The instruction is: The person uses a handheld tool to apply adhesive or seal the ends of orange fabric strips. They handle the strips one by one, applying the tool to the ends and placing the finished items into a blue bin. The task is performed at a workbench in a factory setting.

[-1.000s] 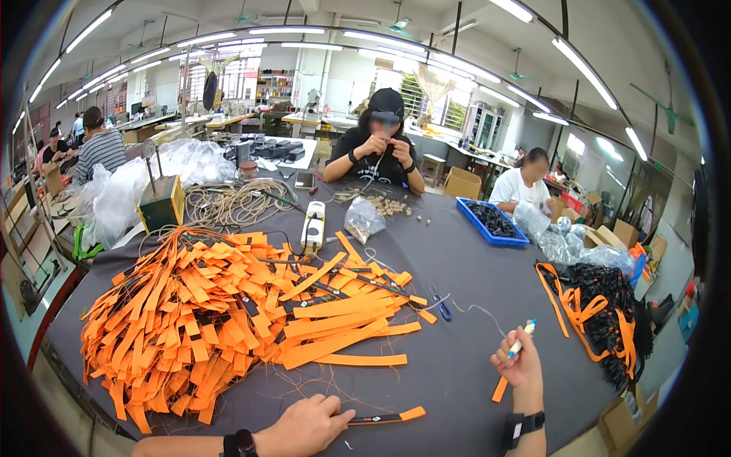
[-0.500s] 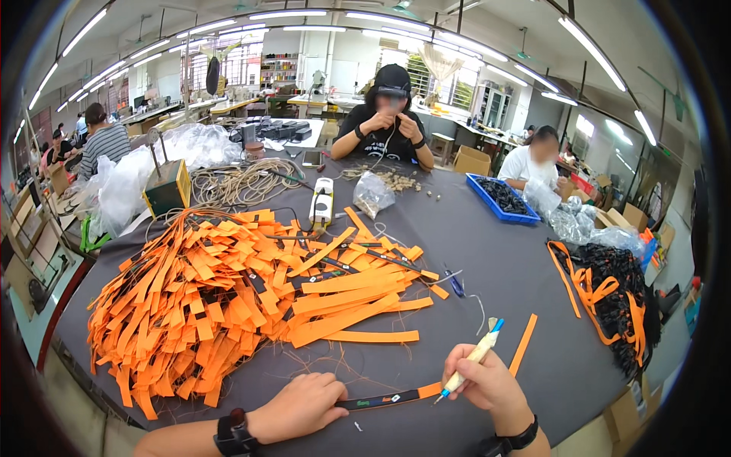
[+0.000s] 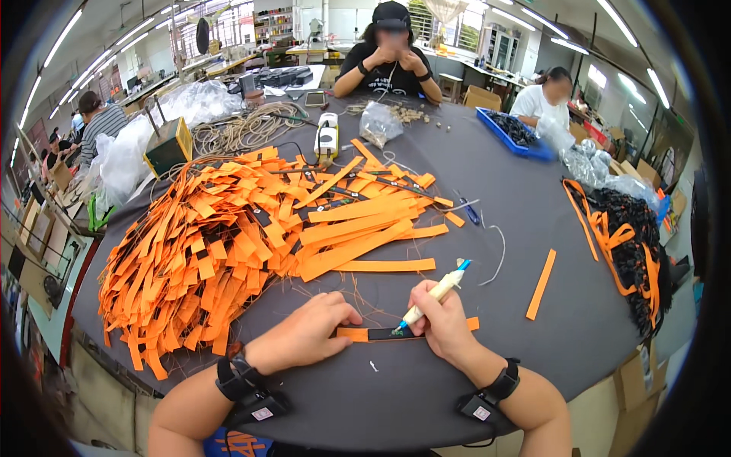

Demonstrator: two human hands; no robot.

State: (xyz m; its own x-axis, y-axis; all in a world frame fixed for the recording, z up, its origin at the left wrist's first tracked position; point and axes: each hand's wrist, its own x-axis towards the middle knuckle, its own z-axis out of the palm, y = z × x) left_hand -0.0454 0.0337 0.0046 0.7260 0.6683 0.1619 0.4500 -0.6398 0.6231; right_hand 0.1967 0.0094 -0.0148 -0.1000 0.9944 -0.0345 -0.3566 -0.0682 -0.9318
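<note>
On the table (image 3: 487,381), a strap (image 3: 381,333) lies at lower centre under the left hand (image 3: 308,331) and the right hand (image 3: 442,324) with its pen (image 3: 430,295), the strap heap (image 3: 228,236) spreading upper left and a lone strip (image 3: 541,283) lying right.

Orange-black strip (image 3: 365,333), cream-blue pen (image 3: 431,297).

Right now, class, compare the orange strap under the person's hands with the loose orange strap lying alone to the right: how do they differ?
The orange strap under the hands lies crosswise, level with the table's near edge; the lone orange strap on the right lies steeply slanted. The first is pinned by the left hand while the right hand puts a cream pen to its dark patch; the second lies untouched, showing no dark patch. Both are flat orange webbing.
</note>
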